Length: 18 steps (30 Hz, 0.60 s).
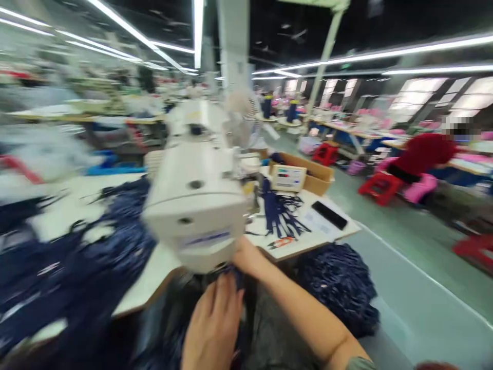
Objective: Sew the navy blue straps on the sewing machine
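The left hand (213, 329), low in the centre of the frame, lay flat with its fingers (227, 295) loosely spread and pressing on the dark navy fabric (231, 280), not clenched. The right hand (248, 257), just above and to the right, had its fingers tucked under the head of the sewing machine (196, 205); whether they pinched the cloth could not be told. The fabric lay between the two hands, directly under the machine head, running from the lower centre up toward the needle area; its long axis was blurred. The right hand was nearer the needle. Right of the machine lay navy strips (279, 213), small snips (281, 241) and a black phone (329, 215).
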{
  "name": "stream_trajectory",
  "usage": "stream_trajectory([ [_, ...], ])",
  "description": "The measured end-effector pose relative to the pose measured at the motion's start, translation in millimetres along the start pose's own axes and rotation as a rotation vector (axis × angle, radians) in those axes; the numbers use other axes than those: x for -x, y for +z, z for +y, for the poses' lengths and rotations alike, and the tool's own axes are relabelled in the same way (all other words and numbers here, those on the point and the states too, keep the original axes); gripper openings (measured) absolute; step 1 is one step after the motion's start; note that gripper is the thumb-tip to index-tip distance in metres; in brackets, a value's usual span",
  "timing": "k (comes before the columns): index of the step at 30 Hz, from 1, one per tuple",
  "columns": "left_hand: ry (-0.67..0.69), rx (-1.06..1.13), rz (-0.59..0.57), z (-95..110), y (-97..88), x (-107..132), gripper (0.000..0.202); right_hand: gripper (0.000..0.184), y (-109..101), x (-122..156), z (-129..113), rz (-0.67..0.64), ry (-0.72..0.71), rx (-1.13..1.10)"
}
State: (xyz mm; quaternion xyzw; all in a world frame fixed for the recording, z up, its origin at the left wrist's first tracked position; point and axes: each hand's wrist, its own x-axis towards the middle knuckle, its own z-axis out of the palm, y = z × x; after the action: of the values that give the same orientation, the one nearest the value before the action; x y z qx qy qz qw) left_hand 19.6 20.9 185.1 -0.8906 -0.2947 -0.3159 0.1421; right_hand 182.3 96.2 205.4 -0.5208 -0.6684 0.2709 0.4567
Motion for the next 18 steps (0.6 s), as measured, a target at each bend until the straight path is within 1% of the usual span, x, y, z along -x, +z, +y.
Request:
stream_trajectory([
  [1, -0.036, -0.131, -0.092, 4.4, -0.4, -0.7, 0.035, 0.018, 0.7, 1.8, 4.4, -0.035, -0.011, -0.046],
  [2, -0.061, -0.23, -0.066, 7.5, 0.7, -2.7, 0.03, 0.022, 1.8, 2.5, 8.7, -0.068, -0.023, -0.086],
  [4, -0.095, -0.314, -0.091, 11.8, 3.3, -6.7, 0.029, 0.027, 4.2, 3.4, 13.9, -0.122, -0.047, -0.148],
  [7, -0.114, -0.312, -0.097, 17.1, 4.1, -7.4, 0.029, 0.032, 5.1, 7.3, 12.0, -0.127, -0.042, -0.194],
  [11, -0.132, -0.271, -0.099, 20.5, 4.6, -4.0, 0.03, 0.031, 5.2, 12.3, 9.4, -0.136, -0.028, -0.19],
  [14, -0.151, -0.258, -0.092, 20.5, 5.3, -4.7, 0.03, 0.032, 7.0, 12.5, 13.2, -0.076, -0.019, -0.144],
  [18, -0.147, -0.273, -0.156, 20.4, 1.9, -9.2, 0.03, 0.034, 8.6, 11.3, 18.0, -0.036, -0.049, -0.087],
])
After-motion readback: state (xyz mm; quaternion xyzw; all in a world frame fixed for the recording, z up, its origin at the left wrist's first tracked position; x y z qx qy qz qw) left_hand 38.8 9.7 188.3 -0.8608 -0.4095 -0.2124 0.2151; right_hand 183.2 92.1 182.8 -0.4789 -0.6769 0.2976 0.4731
